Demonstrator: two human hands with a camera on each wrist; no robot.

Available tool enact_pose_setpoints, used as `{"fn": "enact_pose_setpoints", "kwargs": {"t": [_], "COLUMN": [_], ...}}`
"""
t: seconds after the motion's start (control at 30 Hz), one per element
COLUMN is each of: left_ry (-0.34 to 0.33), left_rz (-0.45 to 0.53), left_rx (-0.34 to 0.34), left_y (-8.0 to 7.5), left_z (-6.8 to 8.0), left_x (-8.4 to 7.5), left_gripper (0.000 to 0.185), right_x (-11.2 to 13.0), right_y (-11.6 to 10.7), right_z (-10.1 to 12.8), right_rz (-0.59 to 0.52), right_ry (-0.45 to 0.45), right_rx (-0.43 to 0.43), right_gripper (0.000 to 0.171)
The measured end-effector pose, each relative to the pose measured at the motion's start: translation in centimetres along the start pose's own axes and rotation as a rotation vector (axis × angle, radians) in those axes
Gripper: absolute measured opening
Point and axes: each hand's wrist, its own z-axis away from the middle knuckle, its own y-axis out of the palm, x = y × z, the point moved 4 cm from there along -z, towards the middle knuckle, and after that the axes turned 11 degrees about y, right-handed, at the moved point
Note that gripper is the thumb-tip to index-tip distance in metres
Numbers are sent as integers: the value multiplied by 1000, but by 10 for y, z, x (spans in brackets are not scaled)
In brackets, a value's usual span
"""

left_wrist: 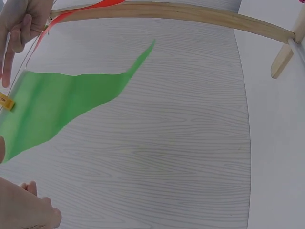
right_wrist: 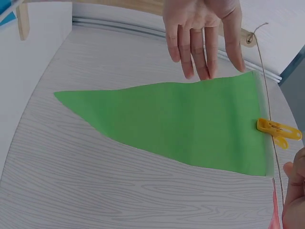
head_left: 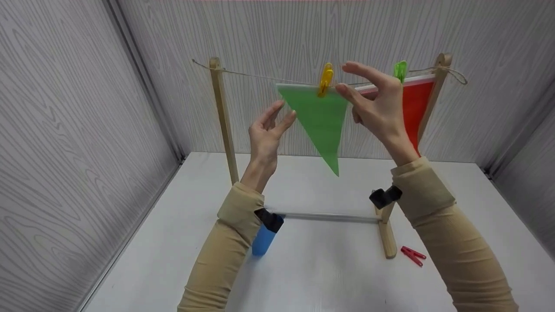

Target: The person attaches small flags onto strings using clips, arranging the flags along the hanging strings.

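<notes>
The green pennant (head_left: 320,117) hung from the string (head_left: 260,76) between the two posts of a wooden rack (head_left: 223,117), a flat, smooth triangle of thin sheet with its point downward and a pale band along its top edge. Beside it, toward the right post, hung a red pennant (head_left: 414,110) of the same make, mostly hidden behind the right wrist. The rack stood on a white surface (head_left: 329,268) inside walls of grey wood-grain panelling, its slim pale posts joined low down by a thin rod.

The left hand (head_left: 266,130) was raised just left of the green pennant's slanted edge, fingers straight and spread, holding nothing; whether the fingertips touched the sheet could not be told. The right hand (head_left: 375,104) was up at the pennant's top right corner, thumb and forefinger apart, nothing clamped between them, close beside the string.

A blue object (head_left: 262,242) stood on the surface behind the left sleeve, partly covered by it. A yellow plastic peg (head_left: 325,80) gripped the string and the green pennant's top edge, a green peg (head_left: 400,70) held the red pennant, and a red peg (head_left: 412,255) lay on the surface near the right post's foot. No writing showed anywhere.
</notes>
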Motion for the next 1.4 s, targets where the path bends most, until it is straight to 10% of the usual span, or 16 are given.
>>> {"fn": "enact_pose_setpoints", "kwargs": {"t": [0.43,1.4], "left_ry": [-1,-78], "left_rz": [-153,-398], "left_rx": [29,82], "left_y": [-16,-59], "left_z": [23,83], "left_x": [20,73], "left_gripper": [62,77], "right_x": [-17,-107], "right_y": [-8,-54], "right_z": [34,130], "right_rz": [-93,-125], "right_ry": [-86,75], "right_rx": [38,76], "right_gripper": [42,37]}}
